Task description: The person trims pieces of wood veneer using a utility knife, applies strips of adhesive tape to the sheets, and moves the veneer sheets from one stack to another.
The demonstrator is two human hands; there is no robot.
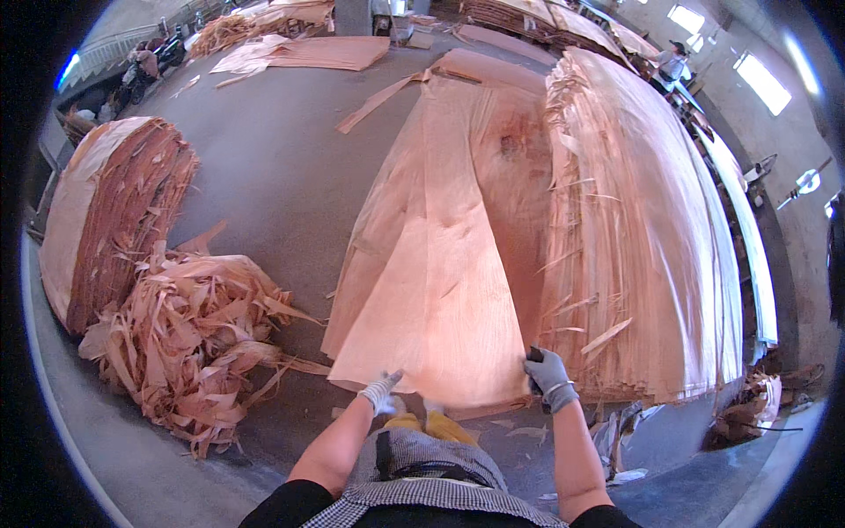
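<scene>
A long, thin sheet of pale wood veneer (440, 290) stretches away from me, its near edge raised at waist height. My left hand (380, 392), in a light knitted glove, pinches that near edge at the left, thumb on top. At the sheet's near right corner is my right hand (550, 373), also gloved in grey. Its fingers are closed round a small black object (533, 363) whose kind I cannot make out; whether they also grip the veneer is hidden. More veneer sheets (506, 176) lie beneath and beyond the held one.
A tall veneer stack (642, 238) with ragged edges stands close on my right. To the left are a heap of torn veneer strips (194, 343) and another stack (114, 211). Loose sheets (317, 53) lie farther off on the concrete floor (264, 150). Another person (672, 63) is far right.
</scene>
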